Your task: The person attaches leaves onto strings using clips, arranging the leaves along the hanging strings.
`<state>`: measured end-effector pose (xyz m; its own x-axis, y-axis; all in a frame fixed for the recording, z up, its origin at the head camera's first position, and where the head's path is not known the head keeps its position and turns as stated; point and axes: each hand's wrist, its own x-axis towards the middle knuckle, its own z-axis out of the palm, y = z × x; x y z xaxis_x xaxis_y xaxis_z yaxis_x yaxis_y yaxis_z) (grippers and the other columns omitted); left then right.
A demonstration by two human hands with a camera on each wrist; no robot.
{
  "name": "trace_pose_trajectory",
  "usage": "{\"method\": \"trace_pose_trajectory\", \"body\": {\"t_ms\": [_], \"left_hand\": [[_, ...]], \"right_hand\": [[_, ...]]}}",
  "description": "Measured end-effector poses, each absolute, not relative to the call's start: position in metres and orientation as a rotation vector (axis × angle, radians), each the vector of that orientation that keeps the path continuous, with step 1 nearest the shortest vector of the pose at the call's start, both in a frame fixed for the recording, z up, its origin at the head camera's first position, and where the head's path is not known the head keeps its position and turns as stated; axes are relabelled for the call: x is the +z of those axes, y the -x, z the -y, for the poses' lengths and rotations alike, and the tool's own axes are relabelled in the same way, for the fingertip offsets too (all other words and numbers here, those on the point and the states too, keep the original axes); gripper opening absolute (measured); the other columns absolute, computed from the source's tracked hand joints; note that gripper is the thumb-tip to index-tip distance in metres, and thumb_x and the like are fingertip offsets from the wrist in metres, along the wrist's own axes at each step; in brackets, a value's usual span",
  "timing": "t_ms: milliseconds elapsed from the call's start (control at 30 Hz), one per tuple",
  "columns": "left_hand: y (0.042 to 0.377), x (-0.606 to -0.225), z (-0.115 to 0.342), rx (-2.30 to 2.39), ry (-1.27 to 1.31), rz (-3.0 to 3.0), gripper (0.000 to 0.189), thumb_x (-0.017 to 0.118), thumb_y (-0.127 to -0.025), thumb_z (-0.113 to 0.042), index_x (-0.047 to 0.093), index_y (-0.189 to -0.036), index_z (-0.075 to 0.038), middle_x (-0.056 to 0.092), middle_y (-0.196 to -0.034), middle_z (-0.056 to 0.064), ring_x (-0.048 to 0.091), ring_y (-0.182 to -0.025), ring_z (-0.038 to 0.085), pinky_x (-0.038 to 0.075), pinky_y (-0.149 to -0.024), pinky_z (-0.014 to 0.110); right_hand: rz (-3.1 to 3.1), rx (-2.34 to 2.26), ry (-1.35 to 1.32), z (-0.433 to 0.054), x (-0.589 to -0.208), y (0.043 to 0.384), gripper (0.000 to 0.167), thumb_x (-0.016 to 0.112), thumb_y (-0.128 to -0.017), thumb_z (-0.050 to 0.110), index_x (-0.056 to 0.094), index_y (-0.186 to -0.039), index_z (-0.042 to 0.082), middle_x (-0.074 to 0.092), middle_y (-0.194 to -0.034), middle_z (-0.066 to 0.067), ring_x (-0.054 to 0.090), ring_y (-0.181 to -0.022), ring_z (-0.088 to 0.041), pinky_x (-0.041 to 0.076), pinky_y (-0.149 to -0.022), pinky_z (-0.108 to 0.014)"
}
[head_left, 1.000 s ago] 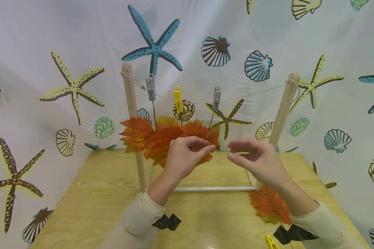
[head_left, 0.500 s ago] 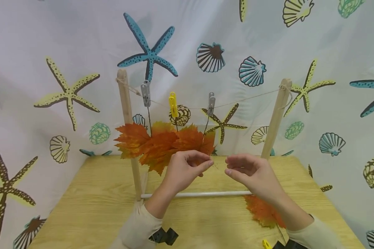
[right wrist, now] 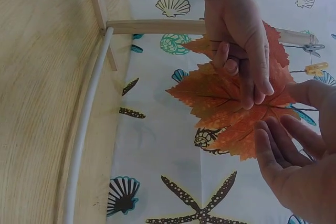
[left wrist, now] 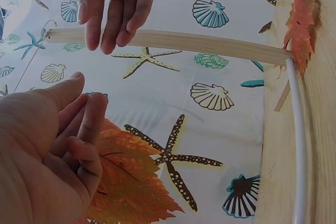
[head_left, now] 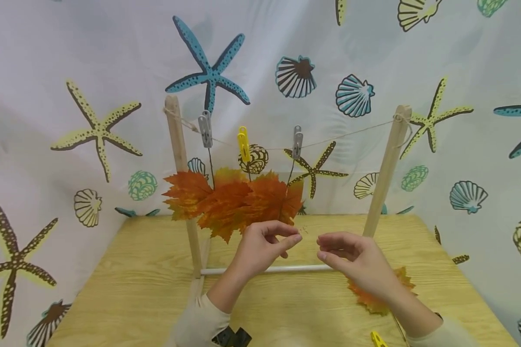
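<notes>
Three orange artificial maple leaves [head_left: 230, 200] hang by their stems from a string [head_left: 347, 131], held by a grey clothespin [head_left: 205, 129], a yellow clothespin [head_left: 243, 144] and another grey clothespin [head_left: 297, 142]. My left hand [head_left: 262, 248] is just below and in front of the rightmost hanging leaf, fingers loosely curled with nothing in them. Facing it across a small gap, my right hand [head_left: 362, 260] is also bare, its fingers relaxed. A fourth maple leaf [head_left: 375, 299] lies on the table, partly hidden by the right hand and wrist.
The string runs between a left wooden post [head_left: 176, 140] and a right wooden post [head_left: 386, 168]. A white rod [head_left: 282, 268] joins the posts low down. Another yellow clothespin [head_left: 377, 339] lies at the front of the wooden table [head_left: 134, 270]. Behind hangs a shell-and-starfish patterned curtain [head_left: 269, 29].
Both hands have dropped a little, away from the hanging leaves, and stay empty. The leaves still hang from the string. The head view has shifted slightly.
</notes>
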<state>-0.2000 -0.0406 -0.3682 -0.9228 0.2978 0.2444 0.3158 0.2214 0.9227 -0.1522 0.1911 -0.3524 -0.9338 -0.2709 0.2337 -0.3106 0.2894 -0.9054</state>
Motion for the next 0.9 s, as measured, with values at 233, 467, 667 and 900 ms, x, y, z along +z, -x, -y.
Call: {"method": "trace_pose_trajectory", "body": {"t_ms": [233,467,667,900], "left_hand": [[0.200,-0.380,0.039,-1.868,0.597,2.459,0.019,0.078,-0.087,-0.034,0.078,-0.099,-0.019,0.076,-0.101,0.001,0.068,-0.062,0.020,0.048,-0.047,0.030],[0.200,-0.384,0.035,-1.868,0.598,2.490,0.017,0.078,-0.087,-0.035,0.078,-0.099,-0.022,0.075,-0.103,-0.003,0.067,-0.061,0.016,0.051,-0.050,0.031],[0.199,-0.392,0.031,-1.883,0.611,2.520,0.016,0.078,-0.088,-0.034,0.079,-0.097,-0.021,0.076,-0.099,-0.003,0.068,-0.061,0.020,0.050,-0.050,0.028],[0.197,-0.399,0.024,-1.913,0.646,2.525,0.014,0.079,-0.087,-0.031,0.079,-0.096,-0.020,0.076,-0.101,-0.001,0.068,-0.060,0.019,0.055,-0.054,0.033]], "right_hand": [[2.508,1.745,-0.542,-0.190,-0.369,0.146,0.031,0.075,-0.090,0.016,0.069,-0.118,0.002,0.070,-0.115,-0.015,0.071,-0.100,-0.011,0.057,-0.086,-0.023],[2.532,1.739,-0.492,-0.190,-0.386,0.135,0.032,0.075,-0.090,0.016,0.068,-0.118,0.003,0.071,-0.114,-0.015,0.071,-0.097,-0.009,0.057,-0.085,-0.023],[2.569,1.737,-0.417,-0.195,-0.398,0.124,0.032,0.075,-0.091,0.021,0.069,-0.119,0.006,0.071,-0.113,-0.011,0.071,-0.096,-0.009,0.057,-0.085,-0.022],[2.564,1.793,-0.354,-0.197,-0.414,0.119,0.034,0.075,-0.090,0.019,0.068,-0.119,0.004,0.071,-0.112,-0.012,0.070,-0.097,-0.009,0.057,-0.086,-0.023]]}}
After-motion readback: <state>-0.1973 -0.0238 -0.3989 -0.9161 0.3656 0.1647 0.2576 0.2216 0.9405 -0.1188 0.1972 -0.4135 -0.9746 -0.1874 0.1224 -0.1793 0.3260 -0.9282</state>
